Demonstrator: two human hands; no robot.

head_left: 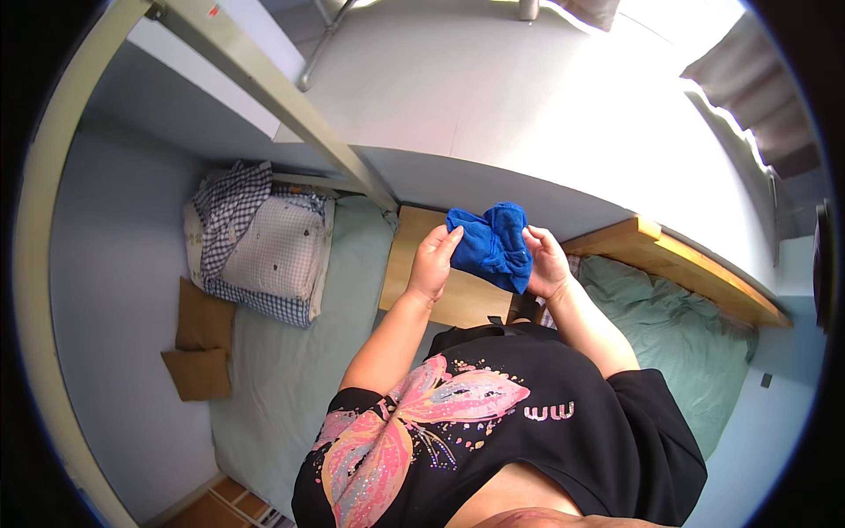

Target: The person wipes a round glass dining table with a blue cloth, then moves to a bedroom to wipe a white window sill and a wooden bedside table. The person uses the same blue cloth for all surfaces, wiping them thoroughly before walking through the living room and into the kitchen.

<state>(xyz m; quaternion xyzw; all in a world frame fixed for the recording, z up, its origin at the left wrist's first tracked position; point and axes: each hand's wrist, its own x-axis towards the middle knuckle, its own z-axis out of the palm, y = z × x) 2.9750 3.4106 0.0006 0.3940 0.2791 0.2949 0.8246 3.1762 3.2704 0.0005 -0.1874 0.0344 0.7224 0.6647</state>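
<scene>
A blue cloth [492, 247], bunched and folded, is stretched between my two hands in front of my body. My left hand [432, 261] pinches its left edge, with the thumb on top. On the other side my right hand [546, 264] grips the cloth's right edge, its fingers partly hidden behind the fabric. Beneath the cloth lies a light wooden tabletop [416, 264].
A bed with a green sheet [284, 383] on the left bears folded checked bedding [270, 244] and brown cushions [204, 317]. Another green-sheeted bed [667, 356] with a wooden headboard [713, 267] is on the right. Beyond my hands runs a pale wall [455, 119].
</scene>
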